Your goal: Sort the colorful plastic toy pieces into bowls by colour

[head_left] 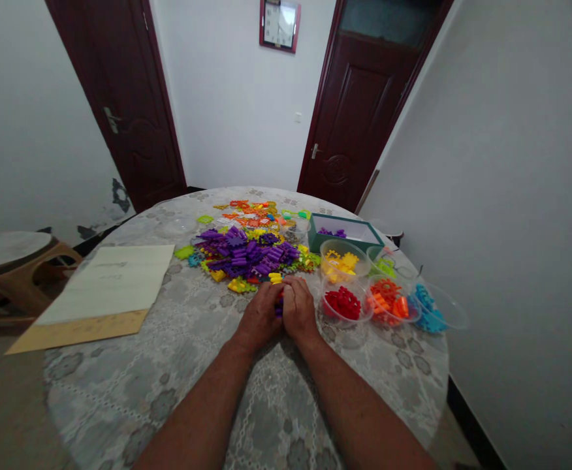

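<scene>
My left hand [260, 314] and my right hand [300, 310] meet over the near side of the table, closed together around a few interlocking plastic building pieces. A bit of a purple piece [279, 307] shows between them. A yellow piece [275, 278] sticks out just beyond the fingertips; whether it joins the purple one I cannot tell. My fingers cover most of what they hold. Right behind my hands lies a heap of purple building pieces [247, 254], with yellow and green ones around its edge.
Clear plastic bowls hold yellow [341, 264], red [343, 303], orange [388, 301] and blue pieces [429, 308] at right. A green-edged box [364, 233] with purple pieces stands behind them. Orange pieces [249, 214] lie farther back. Paper sheets [114, 281] overhang the table's left edge.
</scene>
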A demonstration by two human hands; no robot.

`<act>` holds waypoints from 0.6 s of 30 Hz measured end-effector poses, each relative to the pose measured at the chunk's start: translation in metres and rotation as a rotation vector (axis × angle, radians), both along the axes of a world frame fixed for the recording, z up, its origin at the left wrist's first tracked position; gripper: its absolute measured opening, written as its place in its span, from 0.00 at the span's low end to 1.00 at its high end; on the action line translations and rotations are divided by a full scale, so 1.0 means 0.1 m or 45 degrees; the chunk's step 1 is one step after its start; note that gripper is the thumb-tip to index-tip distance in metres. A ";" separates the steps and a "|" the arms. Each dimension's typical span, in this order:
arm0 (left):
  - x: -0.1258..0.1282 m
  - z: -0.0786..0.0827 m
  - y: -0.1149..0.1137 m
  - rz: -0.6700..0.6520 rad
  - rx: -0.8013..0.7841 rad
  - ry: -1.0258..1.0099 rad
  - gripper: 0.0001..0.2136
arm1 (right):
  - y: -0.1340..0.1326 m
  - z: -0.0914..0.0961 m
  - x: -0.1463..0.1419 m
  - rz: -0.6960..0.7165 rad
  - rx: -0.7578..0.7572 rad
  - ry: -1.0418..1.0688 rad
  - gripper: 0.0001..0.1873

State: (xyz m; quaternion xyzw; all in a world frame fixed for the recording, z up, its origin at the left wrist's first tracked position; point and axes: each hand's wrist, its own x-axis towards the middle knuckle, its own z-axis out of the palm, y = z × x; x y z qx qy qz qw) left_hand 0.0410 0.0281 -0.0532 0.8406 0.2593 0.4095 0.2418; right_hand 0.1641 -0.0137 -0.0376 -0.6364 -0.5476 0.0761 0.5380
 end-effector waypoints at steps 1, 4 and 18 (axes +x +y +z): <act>0.00 0.00 0.00 0.006 0.009 0.015 0.22 | 0.00 0.00 0.01 -0.010 -0.002 0.010 0.19; 0.02 0.00 -0.01 0.018 0.026 0.062 0.22 | 0.01 0.00 0.04 -0.041 -0.072 0.027 0.21; -0.02 0.02 -0.02 -0.077 0.027 0.108 0.34 | 0.03 -0.03 0.07 -0.073 -0.089 0.176 0.23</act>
